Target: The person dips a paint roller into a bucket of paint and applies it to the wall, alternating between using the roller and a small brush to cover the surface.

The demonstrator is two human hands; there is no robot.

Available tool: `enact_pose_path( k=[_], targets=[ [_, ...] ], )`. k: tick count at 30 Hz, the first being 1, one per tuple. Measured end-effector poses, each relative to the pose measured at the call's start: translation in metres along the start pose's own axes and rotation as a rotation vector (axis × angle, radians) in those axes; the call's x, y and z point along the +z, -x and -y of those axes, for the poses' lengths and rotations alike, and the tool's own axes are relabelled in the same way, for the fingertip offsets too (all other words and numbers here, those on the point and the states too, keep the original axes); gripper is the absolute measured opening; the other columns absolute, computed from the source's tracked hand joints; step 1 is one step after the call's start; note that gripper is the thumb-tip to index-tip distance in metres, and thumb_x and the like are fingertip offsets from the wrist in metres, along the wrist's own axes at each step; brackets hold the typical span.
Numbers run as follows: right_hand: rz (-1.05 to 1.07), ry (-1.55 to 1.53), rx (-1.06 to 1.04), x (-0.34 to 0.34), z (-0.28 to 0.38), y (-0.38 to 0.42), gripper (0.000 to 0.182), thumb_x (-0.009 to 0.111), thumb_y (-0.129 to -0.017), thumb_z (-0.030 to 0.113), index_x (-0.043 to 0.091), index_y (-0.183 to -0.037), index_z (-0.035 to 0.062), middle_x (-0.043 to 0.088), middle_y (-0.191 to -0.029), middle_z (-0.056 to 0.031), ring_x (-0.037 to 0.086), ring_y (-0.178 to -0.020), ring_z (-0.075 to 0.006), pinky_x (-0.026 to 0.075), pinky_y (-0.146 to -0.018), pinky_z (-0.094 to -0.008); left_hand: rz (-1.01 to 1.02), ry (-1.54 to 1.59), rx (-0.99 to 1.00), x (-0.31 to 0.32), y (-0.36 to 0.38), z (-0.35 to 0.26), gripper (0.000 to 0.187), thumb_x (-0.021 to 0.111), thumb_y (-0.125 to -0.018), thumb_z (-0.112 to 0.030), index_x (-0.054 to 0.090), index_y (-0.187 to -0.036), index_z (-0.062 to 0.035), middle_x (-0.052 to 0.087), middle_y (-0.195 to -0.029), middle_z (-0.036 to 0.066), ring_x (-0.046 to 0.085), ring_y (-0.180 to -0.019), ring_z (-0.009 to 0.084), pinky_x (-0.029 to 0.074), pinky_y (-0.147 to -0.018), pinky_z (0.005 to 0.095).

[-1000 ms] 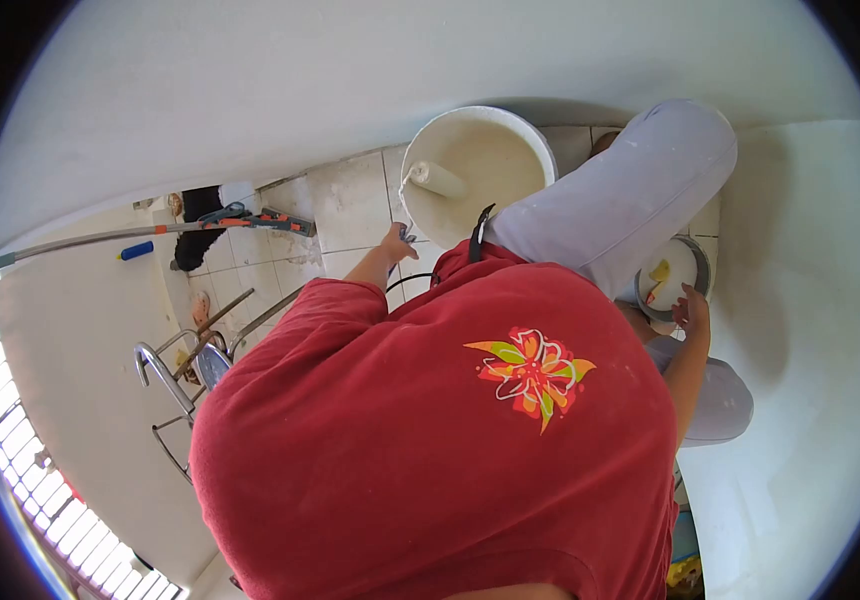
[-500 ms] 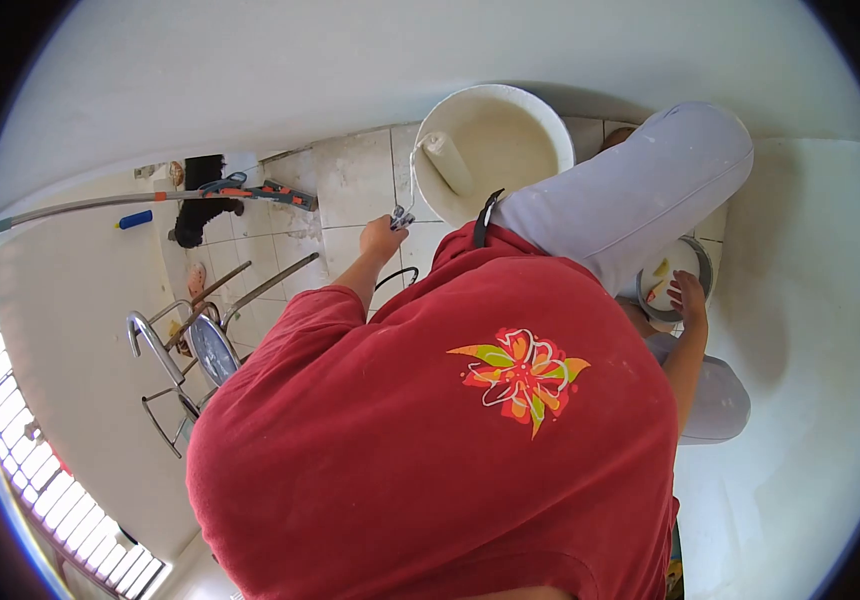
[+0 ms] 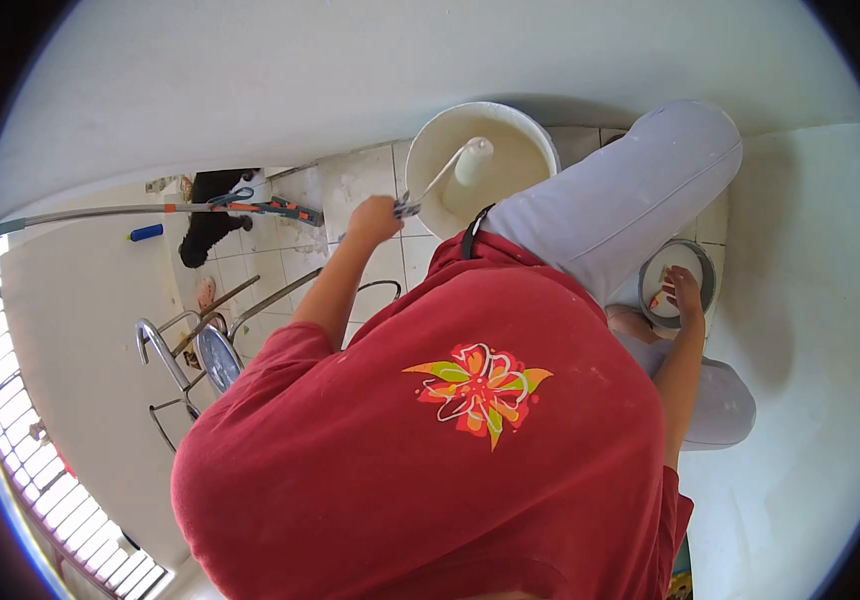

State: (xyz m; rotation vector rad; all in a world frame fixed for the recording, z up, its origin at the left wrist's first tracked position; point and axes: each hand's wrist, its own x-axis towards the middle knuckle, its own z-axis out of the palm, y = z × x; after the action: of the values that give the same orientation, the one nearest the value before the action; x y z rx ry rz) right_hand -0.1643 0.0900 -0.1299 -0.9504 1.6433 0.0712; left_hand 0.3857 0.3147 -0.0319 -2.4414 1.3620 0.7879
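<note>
My left hand (image 3: 377, 218) is closed around the handle of a paint roller (image 3: 472, 165). Its thin metal frame runs to the pale roller sleeve, which stands on end inside a white bucket (image 3: 420, 205). Cream-coloured paint (image 3: 522, 160) covers the inside of the bucket. Beyond my bent leg, my right hand (image 3: 685, 292) reaches over a round grey-rimmed container (image 3: 705, 265) on the floor. Its fingers are apart, their tips close to small yellowish and red pieces (image 3: 662, 297) inside.
Walls rise ahead and at my right, above pale floor tiles (image 3: 350, 185). To the left are a metal-legged stool (image 3: 218, 355), a long pole (image 3: 110, 213), a black furry animal (image 3: 212, 225) and a blue bottle (image 3: 146, 232). Someone's foot (image 3: 206, 292) shows near the stool.
The roller sleeve has swung from leaning at the bucket's left side to upright nearer its middle. My left arm has stretched forward, and my right hand has moved slightly further over the container.
</note>
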Motion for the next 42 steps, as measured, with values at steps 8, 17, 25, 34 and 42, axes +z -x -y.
enact_pose_path(
  k=[8, 17, 25, 34, 42],
  targets=[
    [-0.081, 0.020, -0.066, -0.012, 0.005, 0.014, 0.043, 0.059, -0.081, 0.035, 0.051, -0.118, 0.0142, 0.059, -0.100, -0.0036, 0.058, -0.083, -0.0149, 0.042, -0.071, -0.0296, 0.444, -0.196, -0.015, -0.025, -0.091, -0.100, 0.024, 0.059, -0.071, -0.013, 0.067, -0.092, -0.0057, 0.063, -0.099, 0.017, 0.062, -0.091, 0.0302, 0.049, -0.076, 0.0387],
    [-0.082, 0.029, -0.040, -0.014, 0.011, 0.034, 0.045, 0.059, -0.081, 0.034, 0.051, -0.119, 0.0123, 0.060, -0.101, -0.0051, 0.058, -0.086, -0.0164, 0.041, -0.072, -0.0305, 0.148, 0.000, 0.016, -0.023, -0.113, -0.113, 0.031, 0.060, -0.077, -0.026, 0.065, -0.099, -0.0044, 0.061, -0.106, 0.015, 0.059, -0.100, 0.0299, 0.048, -0.082, 0.0419],
    [-0.042, 0.052, -0.087, -0.005, 0.017, 0.022, 0.044, 0.060, -0.080, 0.033, 0.052, -0.119, 0.0116, 0.060, -0.098, -0.0053, 0.060, -0.081, -0.0150, 0.043, -0.068, -0.0307, 0.483, 0.574, -0.086, -0.038, -0.093, -0.101, 0.034, 0.069, -0.072, -0.030, 0.064, -0.092, -0.0014, 0.065, -0.088, 0.015, 0.065, -0.080, 0.0249, 0.052, -0.065, 0.0389],
    [-0.053, 0.058, -0.025, -0.011, 0.011, 0.040, 0.043, 0.058, -0.082, 0.032, 0.051, -0.119, 0.0122, 0.060, -0.100, -0.0050, 0.059, -0.085, -0.0160, 0.043, -0.071, -0.0300, 0.824, 0.333, -0.394, 0.081, -0.182, -0.157, 0.013, 0.064, -0.071, -0.018, 0.053, -0.073, -0.0109, 0.054, -0.065, 0.003, 0.053, -0.053, 0.0151, 0.046, -0.046, 0.0284],
    [-0.116, -0.007, -0.083, -0.014, 0.014, 0.045, 0.046, 0.060, -0.081, 0.031, 0.051, -0.120, 0.0089, 0.061, -0.096, -0.0051, 0.059, -0.081, -0.0153, 0.043, -0.067, -0.0302, 0.999, 0.109, -0.207, -0.053, -0.135, -0.135, 0.021, 0.066, -0.075, -0.026, 0.053, -0.072, -0.0093, 0.053, -0.061, 0.002, 0.052, -0.052, 0.0137, 0.044, -0.046, 0.0281]
  ],
)
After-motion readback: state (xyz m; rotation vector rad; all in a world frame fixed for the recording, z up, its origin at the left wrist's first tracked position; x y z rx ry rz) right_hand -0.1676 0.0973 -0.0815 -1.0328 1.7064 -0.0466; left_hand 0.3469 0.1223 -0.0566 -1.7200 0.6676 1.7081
